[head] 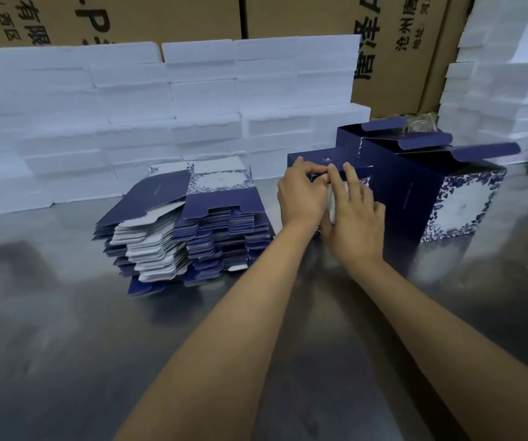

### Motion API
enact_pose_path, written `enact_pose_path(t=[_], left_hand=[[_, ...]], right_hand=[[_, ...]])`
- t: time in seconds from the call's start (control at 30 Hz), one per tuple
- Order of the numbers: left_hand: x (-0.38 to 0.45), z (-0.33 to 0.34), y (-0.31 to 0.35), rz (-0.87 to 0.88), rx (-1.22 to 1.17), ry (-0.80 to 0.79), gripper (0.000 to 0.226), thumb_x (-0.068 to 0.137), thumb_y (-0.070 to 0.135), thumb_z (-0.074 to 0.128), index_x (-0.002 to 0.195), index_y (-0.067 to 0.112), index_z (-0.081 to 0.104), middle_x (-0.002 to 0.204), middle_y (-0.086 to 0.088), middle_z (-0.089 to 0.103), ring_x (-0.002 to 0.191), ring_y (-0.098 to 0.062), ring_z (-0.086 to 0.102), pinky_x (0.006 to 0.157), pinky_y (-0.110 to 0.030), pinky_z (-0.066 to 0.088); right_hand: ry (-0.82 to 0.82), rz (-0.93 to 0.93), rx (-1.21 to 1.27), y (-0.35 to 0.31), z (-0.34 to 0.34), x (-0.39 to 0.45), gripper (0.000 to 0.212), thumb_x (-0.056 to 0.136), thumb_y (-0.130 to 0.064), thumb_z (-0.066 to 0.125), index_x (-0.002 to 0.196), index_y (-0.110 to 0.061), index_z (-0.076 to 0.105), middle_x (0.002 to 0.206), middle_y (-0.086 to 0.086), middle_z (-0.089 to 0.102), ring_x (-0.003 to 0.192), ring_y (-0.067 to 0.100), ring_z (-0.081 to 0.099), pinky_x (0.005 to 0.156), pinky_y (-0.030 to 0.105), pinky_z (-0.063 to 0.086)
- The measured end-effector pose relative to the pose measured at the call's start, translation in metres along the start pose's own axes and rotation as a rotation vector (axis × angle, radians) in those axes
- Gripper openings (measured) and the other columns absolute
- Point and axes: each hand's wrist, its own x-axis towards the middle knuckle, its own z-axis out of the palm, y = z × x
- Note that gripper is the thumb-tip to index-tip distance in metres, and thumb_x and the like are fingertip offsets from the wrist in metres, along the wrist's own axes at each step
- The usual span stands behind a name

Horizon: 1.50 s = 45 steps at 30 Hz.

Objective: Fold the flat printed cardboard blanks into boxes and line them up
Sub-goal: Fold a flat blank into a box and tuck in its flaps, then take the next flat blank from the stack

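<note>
A half-folded navy box [329,167] is held between both hands at the middle of a steel desk [65,345], toward its far edge. The left hand [300,195] is curled over the box's near top edge, fingers pinching a flap. The right hand [354,218] grips the same edge from the right, its fingers bent over a white inner panel. The box's long axis appears to run left to right, across both forearms, so neither hand is clearly nearer.

Just right of the hands, touching or nearly so, two finished boxes [447,198] stand upright with lids open, one behind the other. The row is judged to extend leftward from them, so only a short shift right would be needed. To the left, near the hands, a stack of flat blanks [176,230] lies fanned. White foam blocks [129,106] are stacked along the far side.
</note>
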Motion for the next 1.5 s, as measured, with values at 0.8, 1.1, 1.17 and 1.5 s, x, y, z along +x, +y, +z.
enact_pose_path(t=[0.8,1.1,1.17,1.5], left_hand=[[0.102,0.039,0.022,-0.213,0.303,-0.352,0.049,0.104,0.030,0.047,0.151,0.019,0.041,0.161,-0.012,0.032,0.141,-0.029,0.042,0.106,-0.035,0.042],[0.029,-0.076,0.049,-0.041,0.240,-0.327,0.050,0.093,0.007,0.050,0.141,0.018,0.051,0.146,-0.002,0.049,0.125,-0.023,0.053,0.095,-0.027,0.041],[0.021,-0.117,0.044,-0.017,0.281,-0.230,0.045,0.094,0.009,0.050,0.137,0.022,0.055,0.141,0.000,0.052,0.113,-0.021,0.058,0.085,-0.025,0.039],[0.005,-0.273,-0.023,-0.549,0.624,-0.013,0.075,0.089,0.059,0.061,0.139,0.006,0.046,0.141,-0.013,0.052,0.130,-0.034,0.048,0.101,-0.040,0.041]], right_hand=[[-0.199,0.073,0.142,0.011,0.056,0.104,0.095,0.100,-0.029,0.059,0.161,-0.029,-0.014,0.168,-0.006,-0.022,0.158,0.024,-0.005,0.123,0.049,0.019],[-0.302,0.391,0.882,-0.057,0.016,0.058,0.038,0.101,-0.022,0.054,0.138,-0.011,0.052,0.134,0.006,0.058,0.106,0.014,0.051,0.079,0.026,0.036],[-0.321,0.378,0.936,-0.066,0.002,0.054,0.038,0.101,-0.025,0.055,0.137,-0.014,0.054,0.132,0.002,0.058,0.106,0.012,0.050,0.084,0.024,0.035],[-0.555,0.263,0.751,-0.127,-0.030,0.037,0.026,0.101,-0.028,0.053,0.079,-0.015,0.053,0.074,-0.002,0.052,0.074,0.019,0.050,0.062,0.031,0.034]])
